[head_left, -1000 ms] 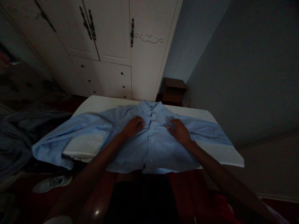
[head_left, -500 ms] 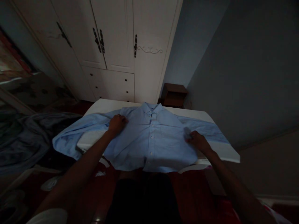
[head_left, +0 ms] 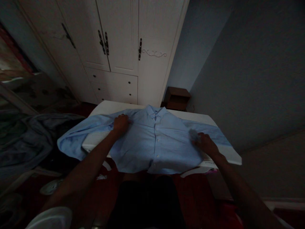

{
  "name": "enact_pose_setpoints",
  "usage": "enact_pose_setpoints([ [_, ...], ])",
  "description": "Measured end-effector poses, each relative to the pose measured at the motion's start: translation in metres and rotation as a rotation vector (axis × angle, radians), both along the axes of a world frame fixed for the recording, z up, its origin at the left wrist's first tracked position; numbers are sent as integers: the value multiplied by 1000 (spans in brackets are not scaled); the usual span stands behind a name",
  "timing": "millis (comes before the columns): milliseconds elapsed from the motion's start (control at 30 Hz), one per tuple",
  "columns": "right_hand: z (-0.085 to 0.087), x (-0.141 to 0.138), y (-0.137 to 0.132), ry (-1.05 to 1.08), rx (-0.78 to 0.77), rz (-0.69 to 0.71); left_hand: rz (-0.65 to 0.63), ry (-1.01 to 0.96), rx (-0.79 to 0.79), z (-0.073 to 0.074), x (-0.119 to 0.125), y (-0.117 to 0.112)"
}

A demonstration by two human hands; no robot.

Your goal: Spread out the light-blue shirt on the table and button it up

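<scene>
A light blue button-up shirt (head_left: 143,143) lies front side up, its collar at the far edge of a white table (head_left: 111,106) and its hem hanging over the near edge. My left hand (head_left: 121,124) is closed on the shirt at the armhole on the left, fingers curled into the cloth. On the opposite side my right hand (head_left: 205,143) pinches the shirt's side, where a small blurred bunch of fabric stands up by the fingertips. Both sleeves spread outward; the left one droops past the table's end. My fingertips are partly hidden in the dim light.
Behind the table stands a white wardrobe (head_left: 121,41) with dark handles and drawers. A small brown cabinet (head_left: 178,92) sits by the grey wall at right. Dark clothes (head_left: 26,140) are heaped on the left. A round whitish object (head_left: 51,187) rests on the red floor.
The shirt's lower front has shifted slightly to the right and its creases differ. The bunch of cloth by my right hand has moved a little, and that hand has shifted slightly right.
</scene>
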State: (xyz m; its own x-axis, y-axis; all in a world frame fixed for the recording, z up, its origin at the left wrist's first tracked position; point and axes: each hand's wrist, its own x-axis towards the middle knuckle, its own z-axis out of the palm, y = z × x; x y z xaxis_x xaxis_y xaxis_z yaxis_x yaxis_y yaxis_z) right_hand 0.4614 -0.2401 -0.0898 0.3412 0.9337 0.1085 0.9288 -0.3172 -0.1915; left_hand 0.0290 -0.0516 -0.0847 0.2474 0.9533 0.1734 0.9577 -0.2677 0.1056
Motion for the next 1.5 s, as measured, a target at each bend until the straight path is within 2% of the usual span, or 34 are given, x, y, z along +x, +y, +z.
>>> enact_pose_setpoints([
  [100,7,-27,12,-61,121,120,-54,-53,67,10,22,-22],
  [200,10,-63,38,-10,185,396,-258,-161,31,12,54,-57],
  [267,7,-88,61,37,174,537,-371,-206,2,5,73,-82],
  [367,0,-121,99,71,120,643,-440,-234,-24,-12,92,-114],
  [533,-14,-151,150,39,-31,668,-408,-196,30,-39,98,-138],
  [667,-24,-157,167,-11,-44,637,-386,-235,62,-47,97,-145],
  [1033,-45,-153,181,-39,75,490,-310,-252,74,-46,102,-154],
  [1200,-56,-141,190,179,253,593,-299,-258,82,-44,101,-154],
  [1267,-57,-130,192,238,286,624,-298,-261,82,-37,100,-150],
  [1333,-57,-116,191,266,298,637,-302,-260,40,-24,99,-144],
  [1400,-58,-102,188,294,326,693,-299,-249,-68,-7,99,-132],
  [1500,-61,-87,180,315,388,857,-236,-267,-252,15,99,-108],
])
